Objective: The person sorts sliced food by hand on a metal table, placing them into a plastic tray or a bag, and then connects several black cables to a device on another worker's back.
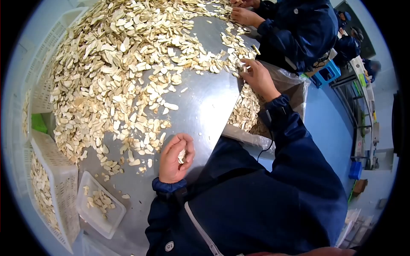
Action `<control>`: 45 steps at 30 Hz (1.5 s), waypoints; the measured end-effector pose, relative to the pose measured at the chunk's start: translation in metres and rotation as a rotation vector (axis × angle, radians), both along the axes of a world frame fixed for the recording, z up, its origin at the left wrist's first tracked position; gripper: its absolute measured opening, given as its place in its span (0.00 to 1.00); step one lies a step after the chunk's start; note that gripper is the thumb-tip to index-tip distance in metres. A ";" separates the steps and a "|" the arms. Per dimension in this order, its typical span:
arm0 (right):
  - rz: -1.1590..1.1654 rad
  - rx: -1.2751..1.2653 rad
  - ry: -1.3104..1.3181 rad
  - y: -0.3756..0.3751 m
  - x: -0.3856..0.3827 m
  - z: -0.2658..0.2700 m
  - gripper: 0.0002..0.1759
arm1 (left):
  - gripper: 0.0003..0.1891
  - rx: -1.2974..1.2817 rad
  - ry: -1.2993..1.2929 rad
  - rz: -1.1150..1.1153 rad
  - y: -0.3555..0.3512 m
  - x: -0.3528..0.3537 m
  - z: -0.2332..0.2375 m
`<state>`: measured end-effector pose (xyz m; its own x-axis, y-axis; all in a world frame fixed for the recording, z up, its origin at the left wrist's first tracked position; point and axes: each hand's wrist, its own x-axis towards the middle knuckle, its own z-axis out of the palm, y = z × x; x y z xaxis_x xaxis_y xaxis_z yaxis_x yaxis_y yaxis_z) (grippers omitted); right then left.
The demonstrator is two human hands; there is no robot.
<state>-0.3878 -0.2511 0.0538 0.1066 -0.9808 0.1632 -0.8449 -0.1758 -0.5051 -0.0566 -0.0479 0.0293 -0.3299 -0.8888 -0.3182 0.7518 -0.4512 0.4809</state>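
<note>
Head view showed dried slices (pixel 128 64) heaped toward 11 o'clock on the counter (pixel 205 106). At 6 o'clock the left hand (pixel 176 158) was curled closed around a few. The right hand (pixel 257 77) touched the heap's 2 o'clock edge, its grip unclear. The slices looked light, thin and brittle, best pinched gently by their edges.
</note>
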 end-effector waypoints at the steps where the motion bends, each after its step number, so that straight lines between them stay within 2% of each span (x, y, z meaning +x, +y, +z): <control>1: -0.022 0.055 -0.093 0.004 -0.003 0.001 0.22 | 0.10 0.001 0.002 0.000 0.001 0.000 -0.001; 2: -0.047 0.111 -0.186 0.008 -0.006 0.001 0.22 | 0.10 0.004 0.001 0.000 0.001 0.000 -0.001; 3: -0.035 0.043 -0.181 0.010 -0.012 -0.004 0.21 | 0.10 0.007 -0.001 -0.002 0.001 -0.001 0.000; 6: -0.021 -0.050 0.020 0.007 -0.025 -0.008 0.22 | 0.09 0.002 0.008 -0.008 0.000 -0.001 0.001; 7: -0.008 -0.196 0.082 0.006 -0.021 -0.009 0.19 | 0.09 -0.002 0.013 -0.008 0.000 -0.001 0.001; 10: 0.044 -0.211 0.109 -0.008 0.001 0.000 0.16 | 0.10 0.002 0.000 0.001 0.000 -0.001 0.002; 12: 0.078 -0.342 0.275 -0.018 0.017 -0.002 0.13 | 0.10 0.003 -0.024 0.003 0.001 -0.002 0.002; 14: 0.035 -0.317 0.392 -0.027 0.032 -0.003 0.12 | 0.10 -0.002 -0.042 0.001 0.002 -0.002 0.003; 23: 0.012 -0.337 0.405 -0.039 0.020 -0.018 0.12 | 0.09 -0.010 -0.053 -0.013 0.001 -0.001 0.001; 27: -0.067 -0.069 -0.067 -0.038 0.023 -0.012 0.17 | 0.09 -0.014 -0.059 -0.010 0.000 -0.001 0.002; 30: 0.019 0.108 -0.482 -0.044 0.012 -0.024 0.18 | 0.09 -0.019 -0.050 -0.018 0.001 -0.001 0.001; 33: -0.004 0.100 -0.026 -0.017 0.020 0.009 0.18 | 0.09 -0.014 -0.050 -0.016 0.000 -0.001 0.000; 36: 0.160 -0.250 0.177 -0.012 0.024 0.007 0.18 | 0.09 -0.008 -0.050 -0.012 0.001 -0.002 0.001; 38: 0.241 -0.252 0.131 -0.016 0.035 0.000 0.21 | 0.09 -0.006 -0.048 -0.013 0.001 -0.002 0.002; 40: 0.317 -0.415 0.272 -0.023 0.046 -0.011 0.23 | 0.09 -0.006 -0.043 -0.009 0.001 -0.002 0.002; 43: 0.389 -0.335 0.246 -0.023 0.048 -0.012 0.20 | 0.09 -0.027 -0.064 -0.006 0.002 -0.001 0.000; 45: 0.326 -0.229 0.242 -0.013 0.038 -0.005 0.18 | 0.09 -0.024 -0.080 0.000 0.002 -0.001 0.001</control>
